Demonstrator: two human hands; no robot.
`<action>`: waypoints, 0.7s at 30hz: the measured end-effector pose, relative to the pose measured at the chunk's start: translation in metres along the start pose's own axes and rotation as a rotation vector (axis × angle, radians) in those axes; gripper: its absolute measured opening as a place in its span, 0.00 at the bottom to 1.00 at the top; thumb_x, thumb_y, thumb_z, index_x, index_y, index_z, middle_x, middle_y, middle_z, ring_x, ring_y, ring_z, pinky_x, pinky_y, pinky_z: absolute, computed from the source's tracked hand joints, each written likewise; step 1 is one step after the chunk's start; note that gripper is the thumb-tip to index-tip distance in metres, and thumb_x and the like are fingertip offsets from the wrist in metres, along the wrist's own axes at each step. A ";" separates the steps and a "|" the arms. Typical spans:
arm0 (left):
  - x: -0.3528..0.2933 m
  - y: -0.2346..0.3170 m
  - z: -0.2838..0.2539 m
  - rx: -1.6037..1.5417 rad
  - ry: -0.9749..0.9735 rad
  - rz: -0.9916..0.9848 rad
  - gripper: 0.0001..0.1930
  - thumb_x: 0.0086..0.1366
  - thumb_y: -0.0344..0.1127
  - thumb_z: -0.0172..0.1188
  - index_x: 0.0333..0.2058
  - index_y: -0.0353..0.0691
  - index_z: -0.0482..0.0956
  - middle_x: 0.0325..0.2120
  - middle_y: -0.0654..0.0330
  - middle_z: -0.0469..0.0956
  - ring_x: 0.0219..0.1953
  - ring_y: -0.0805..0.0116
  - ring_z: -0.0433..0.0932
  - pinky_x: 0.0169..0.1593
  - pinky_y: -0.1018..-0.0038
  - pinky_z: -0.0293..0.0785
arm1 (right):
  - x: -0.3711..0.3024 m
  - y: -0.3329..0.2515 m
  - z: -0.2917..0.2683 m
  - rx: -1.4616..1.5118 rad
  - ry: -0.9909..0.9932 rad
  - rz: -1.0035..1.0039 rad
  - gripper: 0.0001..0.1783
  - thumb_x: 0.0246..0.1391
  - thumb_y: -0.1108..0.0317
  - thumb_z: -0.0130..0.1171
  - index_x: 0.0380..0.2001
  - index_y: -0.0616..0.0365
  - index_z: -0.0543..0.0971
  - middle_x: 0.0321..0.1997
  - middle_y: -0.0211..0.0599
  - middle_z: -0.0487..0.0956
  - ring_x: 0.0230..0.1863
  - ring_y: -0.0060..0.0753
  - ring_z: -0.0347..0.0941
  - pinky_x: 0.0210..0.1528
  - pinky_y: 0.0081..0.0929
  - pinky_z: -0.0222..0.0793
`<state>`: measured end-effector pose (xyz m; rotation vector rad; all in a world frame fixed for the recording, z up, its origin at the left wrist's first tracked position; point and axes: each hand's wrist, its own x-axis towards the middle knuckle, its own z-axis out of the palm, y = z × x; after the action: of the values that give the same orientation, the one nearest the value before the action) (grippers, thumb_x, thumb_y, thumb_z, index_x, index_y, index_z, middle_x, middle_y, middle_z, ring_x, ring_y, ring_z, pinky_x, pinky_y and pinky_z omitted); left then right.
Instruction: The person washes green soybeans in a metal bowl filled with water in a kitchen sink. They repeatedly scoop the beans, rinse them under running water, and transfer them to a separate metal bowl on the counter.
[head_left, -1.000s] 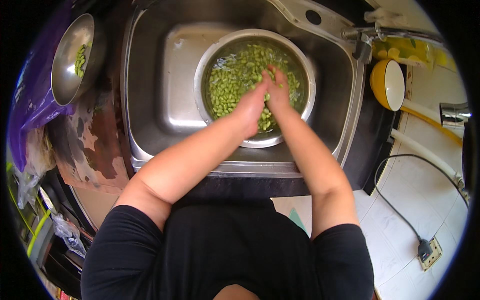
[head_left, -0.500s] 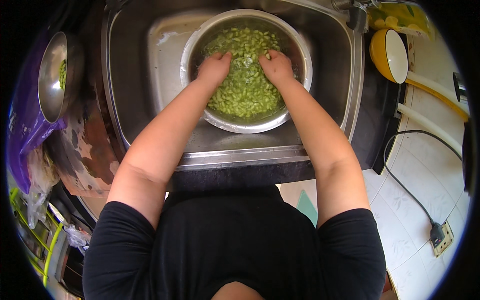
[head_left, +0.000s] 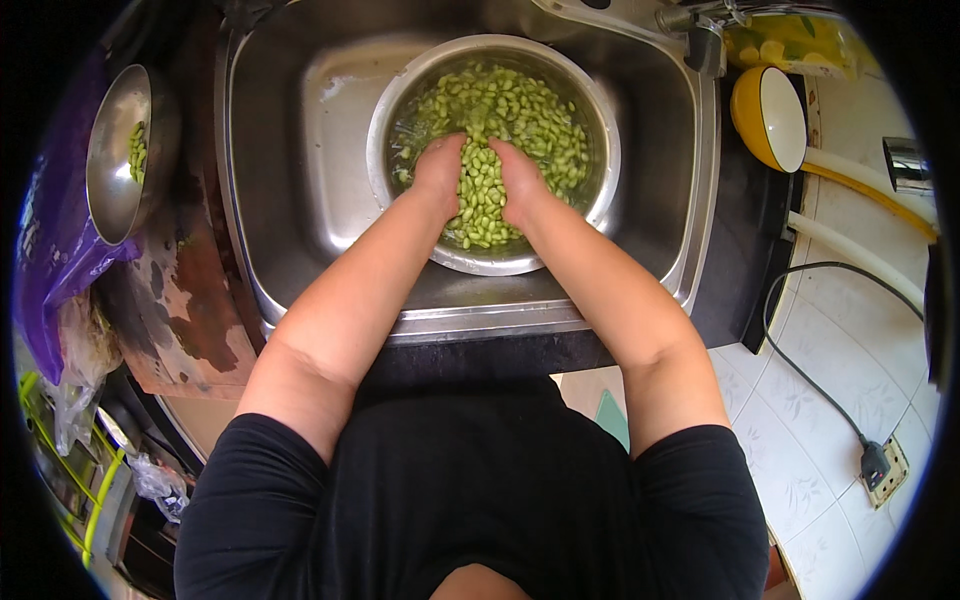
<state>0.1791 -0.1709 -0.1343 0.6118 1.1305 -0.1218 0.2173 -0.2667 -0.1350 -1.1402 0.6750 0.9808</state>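
A round steel basin [head_left: 602,215] stands in the sink, holding water and many shelled green beans [head_left: 545,125]. Both of my hands are inside it, cupped opposite each other with a heap of beans between the palms. My left hand [head_left: 438,172] curves round the left side of the heap. On the other side, my right hand [head_left: 518,182] presses in with its thumb side up. The undersides of both hands and most of their fingers are hidden by beans and water.
The steel sink [head_left: 345,130] surrounds the basin, with a tap [head_left: 703,45] at the far right. A yellow ladle [head_left: 770,120] lies on the right. On the left, a steel bowl [head_left: 112,170] with a few beans stands beside a purple bag [head_left: 70,280]. A black plug [head_left: 875,465] sits lower right.
My hands have moved closer together and nearer to me, gathering beans between them. Earlier they were apart at the basin's two sides.
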 end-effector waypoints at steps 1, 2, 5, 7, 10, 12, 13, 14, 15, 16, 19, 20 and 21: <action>-0.002 -0.001 0.001 -0.024 -0.007 0.034 0.18 0.59 0.38 0.49 0.46 0.36 0.65 0.38 0.52 0.71 0.37 0.59 0.72 0.39 0.65 0.70 | -0.011 0.001 0.008 0.002 -0.008 -0.079 0.25 0.50 0.56 0.50 0.47 0.62 0.67 0.43 0.41 0.71 0.40 0.37 0.69 0.44 0.32 0.64; -0.006 -0.002 0.003 -0.022 0.013 0.027 0.18 0.59 0.38 0.48 0.47 0.38 0.65 0.40 0.52 0.69 0.39 0.59 0.71 0.39 0.64 0.70 | -0.025 0.003 0.019 -0.292 0.194 -0.243 0.25 0.49 0.57 0.52 0.48 0.61 0.66 0.42 0.41 0.71 0.39 0.33 0.68 0.43 0.27 0.63; -0.026 -0.001 0.017 -0.010 0.060 -0.003 0.18 0.61 0.40 0.45 0.49 0.43 0.64 0.45 0.51 0.66 0.43 0.59 0.68 0.42 0.63 0.69 | -0.058 0.004 0.041 -0.249 0.212 -0.236 0.29 0.50 0.57 0.51 0.55 0.53 0.60 0.53 0.43 0.64 0.52 0.39 0.60 0.49 0.35 0.59; -0.030 -0.008 0.022 -0.019 -0.005 0.023 0.18 0.61 0.41 0.44 0.50 0.46 0.64 0.48 0.52 0.63 0.44 0.58 0.66 0.43 0.62 0.67 | -0.044 0.007 0.030 -0.190 0.236 -0.278 0.29 0.50 0.59 0.52 0.54 0.57 0.60 0.48 0.45 0.67 0.46 0.36 0.64 0.45 0.32 0.61; -0.049 -0.018 0.032 0.031 0.018 0.090 0.18 0.61 0.41 0.44 0.50 0.46 0.63 0.47 0.53 0.63 0.42 0.58 0.67 0.44 0.63 0.65 | -0.039 -0.003 0.022 -0.089 0.196 -0.279 0.25 0.51 0.61 0.50 0.50 0.64 0.63 0.42 0.44 0.71 0.41 0.31 0.66 0.43 0.25 0.62; -0.044 -0.016 0.029 -0.093 -0.020 0.042 0.18 0.61 0.42 0.44 0.49 0.46 0.64 0.47 0.54 0.64 0.41 0.58 0.67 0.44 0.64 0.65 | -0.053 0.000 0.031 -0.093 0.204 -0.275 0.24 0.52 0.62 0.49 0.49 0.64 0.64 0.43 0.43 0.71 0.41 0.31 0.66 0.44 0.26 0.61; -0.040 -0.014 0.027 -0.159 -0.039 0.017 0.18 0.61 0.42 0.44 0.49 0.46 0.65 0.46 0.54 0.64 0.40 0.59 0.67 0.44 0.65 0.64 | -0.060 0.002 0.036 -0.100 0.207 -0.273 0.23 0.52 0.63 0.49 0.49 0.64 0.64 0.43 0.43 0.71 0.42 0.31 0.66 0.44 0.26 0.61; -0.027 -0.019 0.016 -0.214 -0.084 0.021 0.17 0.61 0.42 0.44 0.48 0.47 0.66 0.42 0.55 0.67 0.39 0.60 0.67 0.42 0.64 0.65 | -0.065 0.003 0.041 -0.125 0.185 -0.258 0.21 0.52 0.64 0.48 0.48 0.63 0.65 0.44 0.42 0.70 0.43 0.32 0.65 0.45 0.27 0.61; -0.031 -0.016 0.020 -0.178 -0.073 0.025 0.16 0.61 0.42 0.44 0.47 0.47 0.67 0.41 0.55 0.68 0.38 0.61 0.67 0.41 0.64 0.66 | -0.057 0.002 0.037 -0.128 0.176 -0.284 0.20 0.52 0.64 0.48 0.47 0.62 0.66 0.43 0.42 0.71 0.43 0.31 0.65 0.45 0.27 0.61; -0.042 -0.014 0.027 -0.139 -0.060 0.022 0.16 0.61 0.43 0.44 0.46 0.46 0.67 0.39 0.55 0.69 0.37 0.62 0.68 0.41 0.65 0.66 | -0.045 0.001 0.029 -0.127 0.174 -0.305 0.20 0.52 0.64 0.48 0.47 0.62 0.66 0.43 0.41 0.71 0.43 0.31 0.65 0.45 0.27 0.61; -0.052 -0.021 0.033 -0.080 -0.066 0.081 0.15 0.60 0.45 0.46 0.40 0.42 0.69 0.34 0.55 0.70 0.35 0.64 0.68 0.38 0.66 0.67 | -0.041 -0.003 0.023 -0.022 0.150 -0.221 0.17 0.53 0.60 0.47 0.43 0.59 0.69 0.41 0.38 0.72 0.43 0.31 0.65 0.45 0.28 0.60; -0.049 -0.020 0.031 -0.098 -0.064 0.044 0.15 0.60 0.46 0.47 0.39 0.42 0.69 0.34 0.55 0.70 0.35 0.63 0.68 0.38 0.66 0.67 | -0.043 -0.003 0.024 -0.082 0.161 -0.220 0.17 0.53 0.59 0.47 0.43 0.58 0.69 0.41 0.37 0.72 0.42 0.31 0.65 0.44 0.28 0.60; -0.046 -0.019 0.029 -0.113 -0.064 0.001 0.16 0.60 0.47 0.47 0.38 0.41 0.69 0.35 0.54 0.70 0.35 0.63 0.68 0.38 0.66 0.67 | -0.048 -0.002 0.024 -0.139 0.178 -0.216 0.17 0.54 0.59 0.47 0.42 0.58 0.70 0.40 0.36 0.72 0.41 0.31 0.65 0.43 0.27 0.61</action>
<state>0.1751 -0.2110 -0.0937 0.5049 1.0676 -0.0753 0.1973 -0.2582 -0.0859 -1.4043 0.6165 0.7571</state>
